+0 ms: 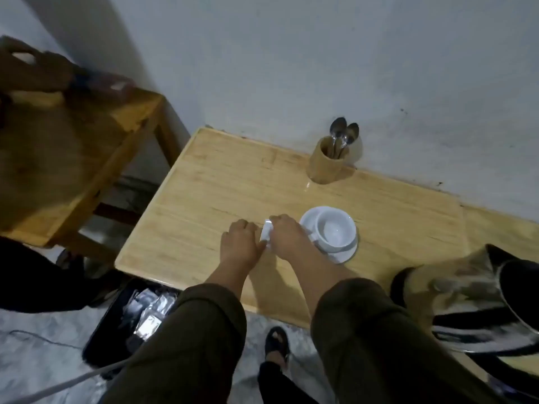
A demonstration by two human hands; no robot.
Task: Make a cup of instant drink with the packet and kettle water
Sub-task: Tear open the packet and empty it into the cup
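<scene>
A small white packet [266, 232] is pinched between both my hands just above the wooden table [210, 182]. My left hand [240, 242] grips its left edge and my right hand [287, 237] grips its top and right side. Right beside my right hand stands an empty white cup [335, 228] on a white saucer [347, 253]. The steel kettle [478, 301], blurred, sits at the table's near right corner. A wooden holder [328, 164] with spoons [344, 132] stands at the back by the wall.
A black bin [122, 325] holding several silvery wrappers stands on the floor under the table's near left corner. A wooden chair [67, 147] is to the left. A pale cable [58, 386] runs across the floor. My sandalled foot [277, 342] is below the table edge.
</scene>
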